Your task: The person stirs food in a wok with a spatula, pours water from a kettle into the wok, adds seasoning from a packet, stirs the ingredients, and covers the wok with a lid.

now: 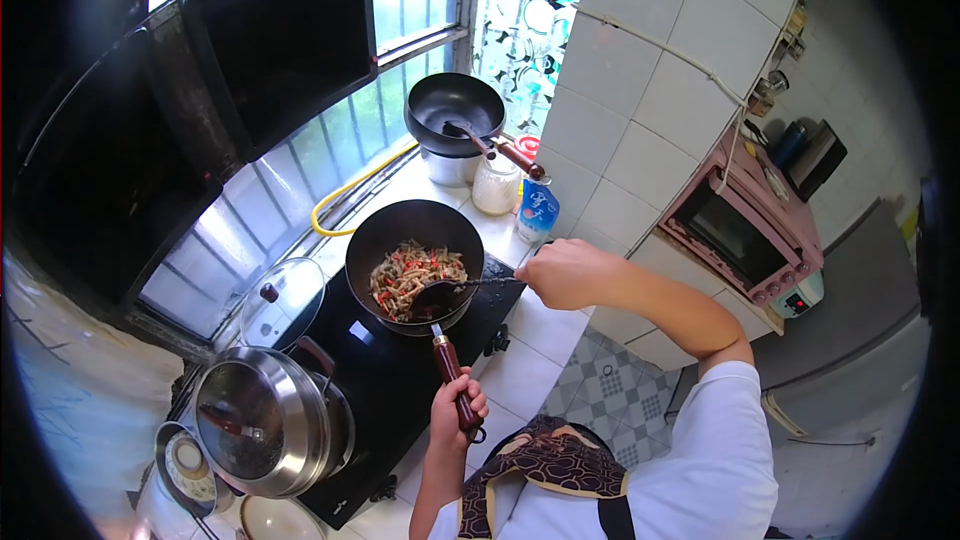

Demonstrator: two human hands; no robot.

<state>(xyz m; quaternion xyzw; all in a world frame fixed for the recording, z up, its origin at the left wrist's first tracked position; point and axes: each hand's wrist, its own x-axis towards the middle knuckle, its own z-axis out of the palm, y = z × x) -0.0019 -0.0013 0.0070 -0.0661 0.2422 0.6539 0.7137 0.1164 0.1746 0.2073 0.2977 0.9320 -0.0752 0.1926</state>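
A dark wok (415, 225) sits on the black stove, and shredded food with red pieces (415, 275) lies in it. My left hand (458, 408) is wrapped round the wok's brown wooden handle (447, 360). Over the stove's right edge, my right hand (565, 274) is closed on the end of a dark spatula (485, 282). The spatula's blade rests low in the wok, among the food at its right side.
A steel pot (265, 420) with a lid stands on the stove's left burner, near a glass lid (283, 305). Behind the wok are a second pan (455, 100), a jar (496, 185) and a blue-white bag (538, 210). A pink oven (740, 230) is at right.
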